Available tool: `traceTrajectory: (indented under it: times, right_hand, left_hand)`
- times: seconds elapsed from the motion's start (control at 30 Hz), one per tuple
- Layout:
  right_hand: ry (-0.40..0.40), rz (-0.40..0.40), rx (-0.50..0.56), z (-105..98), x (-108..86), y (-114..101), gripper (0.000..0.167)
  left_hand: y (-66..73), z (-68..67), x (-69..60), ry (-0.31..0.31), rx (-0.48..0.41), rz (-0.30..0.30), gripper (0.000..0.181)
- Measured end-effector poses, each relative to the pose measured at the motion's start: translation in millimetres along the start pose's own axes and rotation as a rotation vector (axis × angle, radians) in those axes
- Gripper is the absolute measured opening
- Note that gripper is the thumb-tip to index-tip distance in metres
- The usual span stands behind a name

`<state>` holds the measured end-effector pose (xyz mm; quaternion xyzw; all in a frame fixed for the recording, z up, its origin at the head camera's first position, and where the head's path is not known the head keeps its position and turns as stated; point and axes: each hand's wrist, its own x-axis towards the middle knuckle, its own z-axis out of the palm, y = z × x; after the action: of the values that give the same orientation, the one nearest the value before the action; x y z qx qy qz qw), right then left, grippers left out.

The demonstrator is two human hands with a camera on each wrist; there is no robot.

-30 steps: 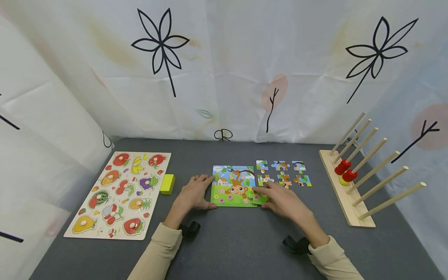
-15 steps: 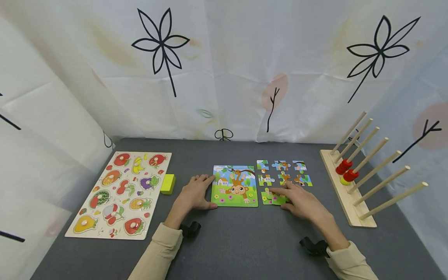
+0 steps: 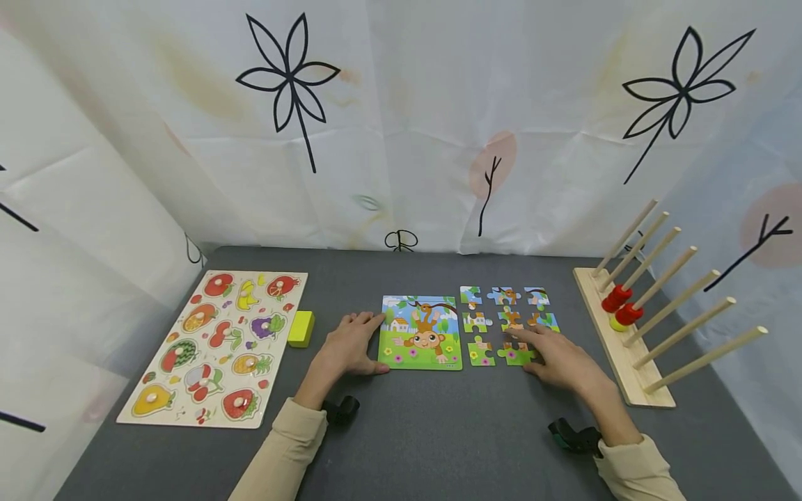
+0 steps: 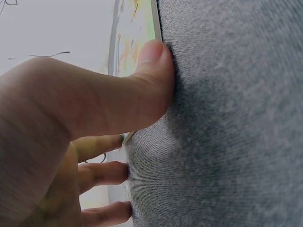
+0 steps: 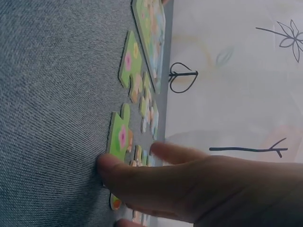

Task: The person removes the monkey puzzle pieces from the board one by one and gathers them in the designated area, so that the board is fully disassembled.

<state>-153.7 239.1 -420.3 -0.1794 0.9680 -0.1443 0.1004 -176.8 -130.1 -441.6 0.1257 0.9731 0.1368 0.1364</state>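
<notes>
A square monkey puzzle board lies flat near the middle of the table. My left hand rests at its left side, fingertips and thumb touching the edge; the left wrist view shows the thumb against a corner. To the right, my right hand pinches a green puzzle piece with a pink flower, thumb on its near side. In the right wrist view the thumb overlaps that piece, and an orange-marked tab shows beneath. Beside it lies another green piece. My palm hides what is under it.
Several monkey-puzzle pieces lie in rows behind the right hand. A fruit peg board and a yellow block are at left. A wooden rack with upright pegs and red and yellow beads stands at right.
My right hand has slid to the right, away from the puzzle board. The two green pieces that were overlapping now lie apart. My left hand has stayed in place.
</notes>
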Motion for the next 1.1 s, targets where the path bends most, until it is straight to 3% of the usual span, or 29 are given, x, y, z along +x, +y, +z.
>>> traceTrajectory:
  times: [0.2, 0.63, 1.1]
  right_hand:
    - [0.028, 0.065, -0.01, 0.3, -2.4, 0.6, 0.05]
    - [0.029, 0.054, -0.01, 0.6, -4.9, 8.1, 0.043]
    - [0.019, 0.061, -0.011, 0.8, -2.5, 8.7, 0.046]
  left_hand:
    - [0.7, 1.2, 0.6, -0.005, -0.003, -0.003, 0.097]
    - [2.1, 1.2, 0.4, -0.008, -0.003, -0.012, 0.097]
    - [1.3, 0.9, 0.9, -0.01, -0.002, -0.007, 0.097]
